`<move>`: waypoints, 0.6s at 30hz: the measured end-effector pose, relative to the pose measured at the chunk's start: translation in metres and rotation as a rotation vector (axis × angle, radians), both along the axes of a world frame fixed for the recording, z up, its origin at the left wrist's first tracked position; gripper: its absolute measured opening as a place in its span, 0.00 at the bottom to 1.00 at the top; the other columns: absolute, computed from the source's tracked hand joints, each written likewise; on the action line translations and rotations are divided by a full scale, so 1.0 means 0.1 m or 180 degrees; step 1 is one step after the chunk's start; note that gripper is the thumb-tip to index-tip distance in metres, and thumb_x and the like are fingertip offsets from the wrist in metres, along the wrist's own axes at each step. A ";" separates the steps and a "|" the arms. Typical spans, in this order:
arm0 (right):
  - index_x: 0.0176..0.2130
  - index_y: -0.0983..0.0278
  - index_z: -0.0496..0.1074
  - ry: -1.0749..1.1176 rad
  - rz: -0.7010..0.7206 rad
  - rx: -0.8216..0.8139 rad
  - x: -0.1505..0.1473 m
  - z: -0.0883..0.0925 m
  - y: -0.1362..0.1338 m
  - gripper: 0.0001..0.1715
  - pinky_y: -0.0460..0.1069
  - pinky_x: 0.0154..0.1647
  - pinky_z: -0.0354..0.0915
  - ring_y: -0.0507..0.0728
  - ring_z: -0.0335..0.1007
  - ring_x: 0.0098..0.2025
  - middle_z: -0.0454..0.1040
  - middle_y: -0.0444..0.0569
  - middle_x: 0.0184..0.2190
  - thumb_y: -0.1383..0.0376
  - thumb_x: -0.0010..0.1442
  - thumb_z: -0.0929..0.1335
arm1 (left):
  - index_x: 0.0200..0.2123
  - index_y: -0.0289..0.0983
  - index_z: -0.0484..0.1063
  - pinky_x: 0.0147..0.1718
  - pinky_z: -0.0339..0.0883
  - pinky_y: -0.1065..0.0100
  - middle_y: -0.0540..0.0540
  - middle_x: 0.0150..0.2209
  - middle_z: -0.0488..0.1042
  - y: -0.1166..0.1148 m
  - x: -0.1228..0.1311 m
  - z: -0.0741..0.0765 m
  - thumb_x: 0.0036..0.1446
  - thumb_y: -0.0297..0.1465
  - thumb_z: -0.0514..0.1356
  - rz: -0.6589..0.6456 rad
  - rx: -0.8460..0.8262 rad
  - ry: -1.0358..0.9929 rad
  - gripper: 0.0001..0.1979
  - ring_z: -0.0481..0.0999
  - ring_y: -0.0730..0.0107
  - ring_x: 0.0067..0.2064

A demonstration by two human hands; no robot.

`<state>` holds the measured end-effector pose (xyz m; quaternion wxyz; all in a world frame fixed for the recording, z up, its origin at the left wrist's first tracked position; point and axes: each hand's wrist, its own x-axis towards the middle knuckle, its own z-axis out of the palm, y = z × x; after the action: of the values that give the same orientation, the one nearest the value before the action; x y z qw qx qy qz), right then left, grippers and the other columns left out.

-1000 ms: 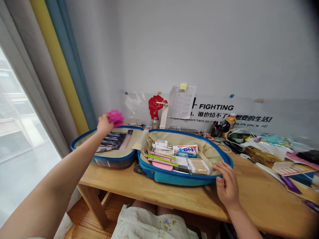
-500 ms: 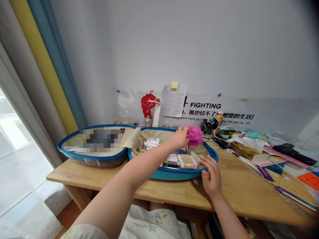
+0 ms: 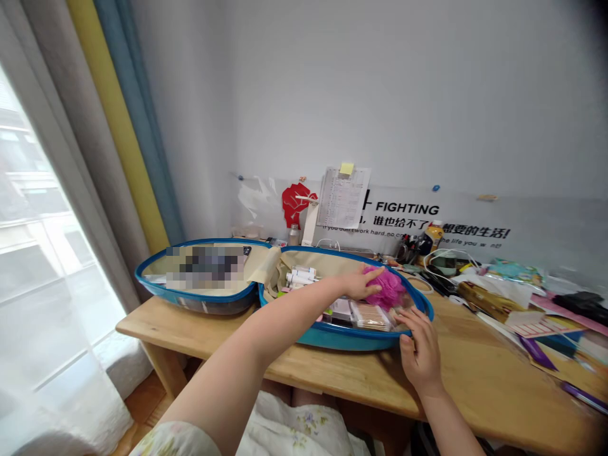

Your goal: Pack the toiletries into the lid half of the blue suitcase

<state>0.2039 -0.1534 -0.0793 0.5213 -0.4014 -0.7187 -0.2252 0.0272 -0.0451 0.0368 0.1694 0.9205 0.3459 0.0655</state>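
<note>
A pink bath puff (image 3: 387,288) lies in the right half of an open blue suitcase (image 3: 349,339), by its far right side. My left hand (image 3: 361,284) reaches across the case and touches the puff's left side, its visible fingers stretched out and apart. At the near right rim rests my right hand (image 3: 422,347), fingers spread over the edge, thumb apart from them. Close to it sits a clear pack of cotton swabs (image 3: 370,316). White tubes (image 3: 301,277) lie further left in the case, and my left forearm hides part of the contents.
The suitcase's left half (image 3: 190,303) lies open with blurred-out contents. It stands on a wooden table (image 3: 456,367). Clutter fills the table's right side: a brown pouch (image 3: 491,299), papers, cables and a purple pen (image 3: 584,398). A bottle (image 3: 430,240) stands behind, near the wall.
The pink puff has come down from above the rim into the case, and my left hand's fingers have spread on it. My right hand stays at the rim. The view has shifted slightly left.
</note>
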 end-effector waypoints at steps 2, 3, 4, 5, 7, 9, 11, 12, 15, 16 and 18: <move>0.48 0.62 0.69 0.0004 0.0009 0.0046 0.01 -0.02 0.02 0.18 0.65 0.55 0.61 0.66 0.64 0.57 0.73 0.55 0.45 0.58 0.67 0.58 | 0.70 0.44 0.30 0.63 0.50 0.55 0.40 0.72 0.30 -0.06 -0.19 0.09 0.68 0.45 0.39 0.0039 0.0058 -0.0146 0.32 0.45 0.53 0.70; 0.48 0.62 0.69 0.0010 0.0014 0.0065 0.02 -0.03 0.03 0.18 0.65 0.55 0.61 0.66 0.64 0.57 0.73 0.55 0.45 0.58 0.67 0.58 | 0.69 0.45 0.30 0.63 0.49 0.55 0.42 0.72 0.29 -0.10 -0.33 0.13 0.68 0.45 0.38 0.0037 0.0146 -0.0242 0.31 0.43 0.54 0.70; 0.48 0.62 0.69 0.0017 0.0022 0.0075 0.03 -0.03 0.03 0.18 0.64 0.55 0.61 0.66 0.64 0.57 0.73 0.55 0.45 0.58 0.66 0.58 | 0.70 0.45 0.31 0.64 0.47 0.56 0.43 0.72 0.29 -0.15 -0.50 0.17 0.68 0.44 0.37 0.0043 0.0271 -0.0327 0.30 0.40 0.56 0.71; 0.47 0.62 0.69 0.0023 0.0030 0.0083 0.03 -0.03 0.04 0.17 0.64 0.55 0.61 0.66 0.64 0.57 0.74 0.55 0.45 0.58 0.66 0.58 | 0.70 0.45 0.34 0.65 0.45 0.57 0.44 0.72 0.31 -0.19 -0.69 0.21 0.68 0.44 0.37 0.0058 0.0449 -0.0400 0.30 0.39 0.58 0.71; 0.47 0.62 0.70 0.0022 0.0044 0.0096 0.03 -0.03 0.05 0.17 0.64 0.56 0.61 0.66 0.64 0.57 0.74 0.55 0.45 0.58 0.66 0.58 | 0.70 0.45 0.37 0.66 0.42 0.61 0.46 0.71 0.39 -0.28 -1.15 0.26 0.69 0.42 0.37 0.0262 0.0825 -0.0301 0.28 0.40 0.65 0.71; 0.47 0.62 0.69 0.0008 0.0051 0.0119 0.02 -0.02 0.05 0.17 0.64 0.56 0.61 0.66 0.64 0.57 0.74 0.55 0.45 0.59 0.66 0.58 | 0.69 0.48 0.38 0.66 0.43 0.64 0.50 0.71 0.41 -0.32 -1.68 0.29 0.68 0.43 0.39 0.1079 0.0899 0.0339 0.29 0.42 0.68 0.71; 0.47 0.62 0.69 -0.0005 0.0051 0.0146 0.02 -0.01 0.05 0.17 0.63 0.56 0.61 0.66 0.64 0.57 0.74 0.55 0.45 0.59 0.66 0.58 | 0.69 0.41 0.42 0.64 0.48 0.57 0.41 0.70 0.46 -0.31 -2.23 0.30 0.66 0.44 0.46 0.1685 0.0751 0.0667 0.32 0.46 0.56 0.70; 0.47 0.62 0.70 -0.0007 0.0051 0.0157 0.02 -0.01 0.05 0.17 0.63 0.56 0.61 0.65 0.64 0.57 0.74 0.55 0.44 0.59 0.66 0.59 | 0.68 0.36 0.47 0.62 0.52 0.53 0.35 0.68 0.52 -0.30 -2.49 0.29 0.64 0.44 0.50 0.1979 0.0630 0.0846 0.34 0.51 0.50 0.68; 0.46 0.62 0.70 -0.0013 0.0027 0.0147 0.02 -0.01 0.05 0.17 0.63 0.56 0.61 0.65 0.64 0.57 0.74 0.55 0.44 0.58 0.66 0.58 | 0.59 0.35 0.64 0.54 0.64 0.47 0.34 0.58 0.67 -0.27 -3.14 0.20 0.61 0.41 0.58 0.2707 0.0221 0.1380 0.27 0.68 0.48 0.57; 0.46 0.62 0.70 -0.0008 0.0019 0.0140 0.02 -0.01 0.06 0.17 0.63 0.56 0.61 0.65 0.64 0.57 0.74 0.55 0.44 0.58 0.66 0.58 | 0.56 0.36 0.66 0.51 0.67 0.49 0.38 0.55 0.69 -0.27 -3.30 0.16 0.61 0.40 0.59 0.2839 0.0111 0.1511 0.23 0.71 0.55 0.54; 0.46 0.62 0.70 0.0001 0.0011 0.0129 0.02 -0.02 0.06 0.17 0.63 0.56 0.61 0.65 0.64 0.57 0.74 0.55 0.44 0.58 0.66 0.59 | 0.52 0.36 0.68 0.47 0.71 0.53 0.42 0.52 0.71 -0.27 -3.52 0.07 0.61 0.38 0.59 0.2950 0.0020 0.1643 0.18 0.73 0.61 0.49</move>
<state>0.2063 -0.1475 -0.0810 0.5298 -0.3896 -0.7145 -0.2387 -0.3252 -0.0723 0.0443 0.0292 0.6578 0.7467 -0.0942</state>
